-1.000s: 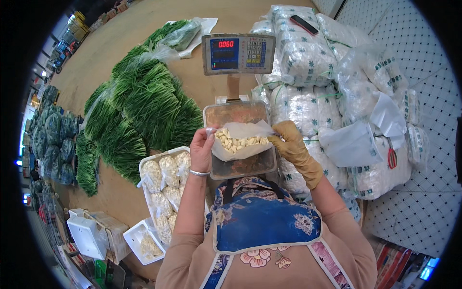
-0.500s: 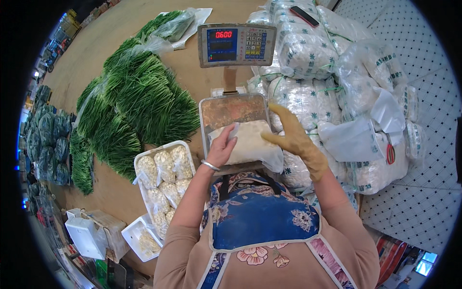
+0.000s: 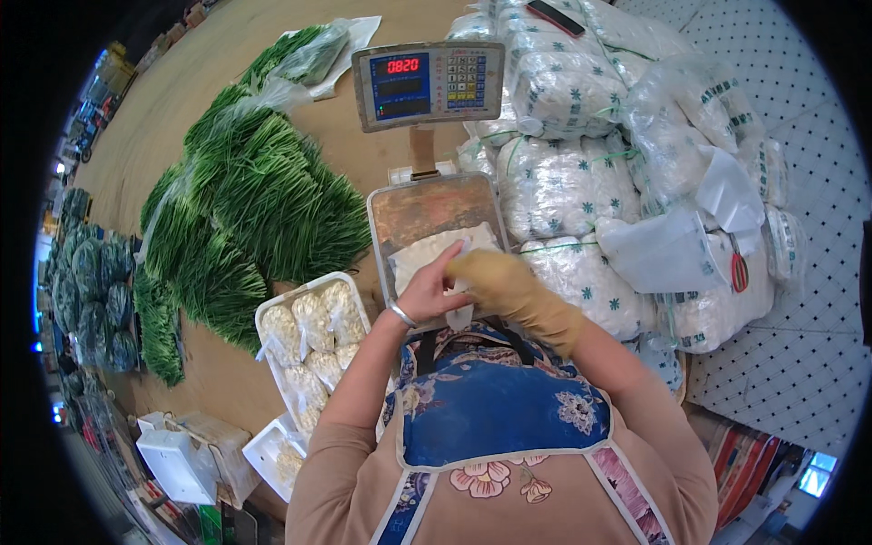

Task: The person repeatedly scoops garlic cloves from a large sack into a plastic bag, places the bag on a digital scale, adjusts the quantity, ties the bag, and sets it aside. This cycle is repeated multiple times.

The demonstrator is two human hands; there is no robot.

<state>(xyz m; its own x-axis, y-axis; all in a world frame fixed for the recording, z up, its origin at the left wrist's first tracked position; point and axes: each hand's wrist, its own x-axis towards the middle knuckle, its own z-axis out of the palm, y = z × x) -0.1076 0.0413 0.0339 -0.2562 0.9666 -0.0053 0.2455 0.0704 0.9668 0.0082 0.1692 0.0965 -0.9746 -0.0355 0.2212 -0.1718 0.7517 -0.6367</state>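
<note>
A: Start at the far left.
B: Dark film-wrapped bundles (image 3: 91, 313), blurred; contents hard to make out. Beside them, long thin green stalks (image 3: 272, 209) are heaped on the tan floor (image 3: 204, 73), partly under clear film.
A: The white tray (image 3: 273, 363)?
B: Rounded corners. Clear bags (image 3: 313, 325) of pale, lumpy pieces fill it; its near right corner is hidden by the left arm.
A: Writing at centre?
B: Yes, on the scale head (image 3: 429, 86): lit red digits in a blue panel, number keys, red characters. Not transcribed.
A: And the bag?
B: The milky plastic bag (image 3: 422, 257) lies on the metal pan (image 3: 431, 204), toward its near edge, slack and wrinkled. The hands cover its near part.
A: Hands?
B: Left hand (image 3: 431, 289): thumb and forefinger apart, at the bag. Right hand (image 3: 500, 283), in a tan glove: over the bag's right side, motion-blurred; finger closure cannot be told.
A: Right of the pan?
B: Shiny wrapped bales (image 3: 568, 186), green-printed; a dark phone (image 3: 556, 18) on top, red-handled scissors (image 3: 739, 272) farther right.
</note>
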